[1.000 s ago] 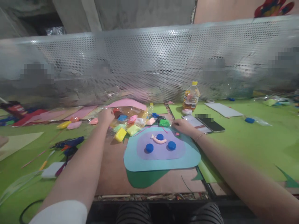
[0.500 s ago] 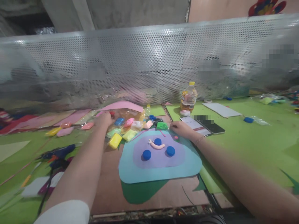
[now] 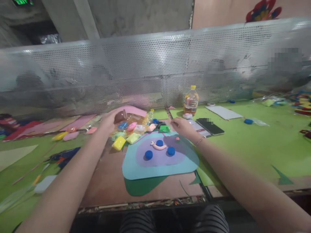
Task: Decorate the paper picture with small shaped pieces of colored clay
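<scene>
My left hand [image 3: 111, 118] reaches into a heap of small clay packets, its fingers closed on a brown clay packet [image 3: 120, 116]. Around it lie a blue packet [image 3: 122, 126], a pink packet [image 3: 132, 126] and a yellow packet [image 3: 119, 143]. My right hand [image 3: 179, 125] rests with curled fingers by a green packet [image 3: 164, 128]; whether anything is in them is hidden. In front, a light-blue paper shape [image 3: 131, 170] with a purple centre bears blue discs [image 3: 171, 151], a curved pale-pink clay piece [image 3: 159, 147] and a tiny pink piece [image 3: 178, 139].
Behind the right hand stand a yellow-capped bottle [image 3: 191, 102] and a phone [image 3: 210, 126]. A white board [image 3: 224, 112] lies farther right. At left is a dark-blue glue gun [image 3: 63, 155]. A perforated metal screen [image 3: 150, 71] closes off the back.
My left hand has moved slightly right and up, and the brown packet now shows in its fingers. My right hand stays by the green packet. The view has shifted a little.
</scene>
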Available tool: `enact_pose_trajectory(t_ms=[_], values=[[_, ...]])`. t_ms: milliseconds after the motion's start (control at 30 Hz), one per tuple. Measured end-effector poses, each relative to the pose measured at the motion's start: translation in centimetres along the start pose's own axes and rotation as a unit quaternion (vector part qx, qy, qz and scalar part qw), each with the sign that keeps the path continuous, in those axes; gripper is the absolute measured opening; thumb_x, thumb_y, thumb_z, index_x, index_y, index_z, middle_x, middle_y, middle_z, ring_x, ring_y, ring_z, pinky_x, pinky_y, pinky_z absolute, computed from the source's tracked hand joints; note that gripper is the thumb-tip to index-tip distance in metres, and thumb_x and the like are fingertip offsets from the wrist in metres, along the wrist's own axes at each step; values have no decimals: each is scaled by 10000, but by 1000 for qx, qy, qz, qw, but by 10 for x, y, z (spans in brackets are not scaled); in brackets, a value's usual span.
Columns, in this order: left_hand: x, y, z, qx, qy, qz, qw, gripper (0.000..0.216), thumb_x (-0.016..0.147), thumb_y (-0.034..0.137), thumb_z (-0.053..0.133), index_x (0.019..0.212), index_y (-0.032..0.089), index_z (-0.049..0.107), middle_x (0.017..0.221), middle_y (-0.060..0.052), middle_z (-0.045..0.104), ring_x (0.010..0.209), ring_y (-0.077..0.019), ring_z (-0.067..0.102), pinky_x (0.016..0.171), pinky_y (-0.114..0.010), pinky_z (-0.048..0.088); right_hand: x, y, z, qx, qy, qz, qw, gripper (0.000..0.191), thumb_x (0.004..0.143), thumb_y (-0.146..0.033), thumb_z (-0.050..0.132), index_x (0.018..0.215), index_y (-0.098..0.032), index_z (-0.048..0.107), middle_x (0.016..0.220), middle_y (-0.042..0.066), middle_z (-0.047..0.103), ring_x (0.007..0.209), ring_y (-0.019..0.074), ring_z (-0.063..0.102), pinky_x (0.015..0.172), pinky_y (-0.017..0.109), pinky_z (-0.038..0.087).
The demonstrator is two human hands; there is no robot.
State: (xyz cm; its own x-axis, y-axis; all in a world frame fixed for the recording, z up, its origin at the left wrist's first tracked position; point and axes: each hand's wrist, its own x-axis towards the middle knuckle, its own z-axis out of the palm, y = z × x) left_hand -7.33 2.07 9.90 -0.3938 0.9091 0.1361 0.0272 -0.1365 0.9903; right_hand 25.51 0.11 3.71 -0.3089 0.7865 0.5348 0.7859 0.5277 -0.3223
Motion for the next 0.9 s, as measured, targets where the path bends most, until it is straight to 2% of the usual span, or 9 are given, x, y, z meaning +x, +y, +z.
enact_pose_trajectory(t_ms=[100, 133, 233, 300, 467, 667, 800, 900], values=[[-49, 0, 20, 7, -129, 3, 992, 317, 627, 399, 695, 799, 146, 611, 741, -42, 640, 644, -165, 618, 551, -307, 543, -1, -22, -10, 72, 31, -3, 997, 264, 885, -291, 429, 660, -175, 505, 646, 17, 504, 626, 144, 468, 568, 241, 318], [-64, -1, 26, 15, -154, 2, 988, 338, 610, 424, 709, 775, 152, 597, 718, -29, 625, 624, -158, 609, 537, -304, 542, -3, -31, -12, 108, 25, -2, 994, 282, 892, -330, 421, 665, -180, 491, 630, 5, 489, 610, 140, 460, 551, 238, 317], [-96, -4, 43, 25, -175, 23, 984, 365, 607, 478, 700, 741, 166, 567, 701, -14, 603, 614, -156, 605, 517, -301, 541, -8, -54, -16, 199, -43, -55, 978, 239, 897, -342, 412, 751, -179, 507, 697, -1, 526, 640, 131, 479, 581, 235, 348], [-107, -9, 54, 49, -168, 42, 984, 370, 622, 500, 682, 743, 171, 564, 715, -22, 610, 589, -154, 603, 472, -276, 524, -12, -62, -13, 212, -69, -95, 970, 212, 887, -336, 435, 766, -177, 505, 731, 4, 535, 682, 136, 483, 613, 242, 360], [-120, -29, 69, 33, -168, 55, 984, 350, 649, 504, 656, 751, 186, 548, 715, -20, 608, 571, -156, 604, 449, -270, 514, -16, -63, 2, 231, -114, -108, 960, 198, 866, -315, 476, 726, -175, 475, 684, -7, 513, 632, 129, 466, 580, 243, 349], [-124, -50, 61, 15, -190, 59, 980, 322, 718, 510, 581, 747, 200, 500, 652, 3, 584, 465, -128, 574, 384, -234, 456, -20, -64, 7, 258, -152, -137, 944, 217, 906, -280, 410, 743, -169, 501, 749, 20, 572, 680, 130, 509, 624, 249, 389], [-124, -55, 56, 61, -180, 113, 975, 291, 742, 502, 566, 757, 222, 486, 597, 21, 567, 416, -128, 555, 369, -239, 437, -23, -68, 9, 229, -148, -128, 954, 216, 891, -311, 450, 729, -173, 488, 728, 18, 577, 649, 131, 507, 596, 247, 380], [-126, -55, 54, 62, -194, 122, 972, 278, 767, 504, 543, 759, 235, 472, 546, 32, 541, 405, -133, 545, 351, -235, 412, -25, -70, 10, 218, -129, -161, 954, 230, 894, -301, 431, 707, -176, 476, 681, 12, 550, 619, 129, 482, 586, 247, 367]])
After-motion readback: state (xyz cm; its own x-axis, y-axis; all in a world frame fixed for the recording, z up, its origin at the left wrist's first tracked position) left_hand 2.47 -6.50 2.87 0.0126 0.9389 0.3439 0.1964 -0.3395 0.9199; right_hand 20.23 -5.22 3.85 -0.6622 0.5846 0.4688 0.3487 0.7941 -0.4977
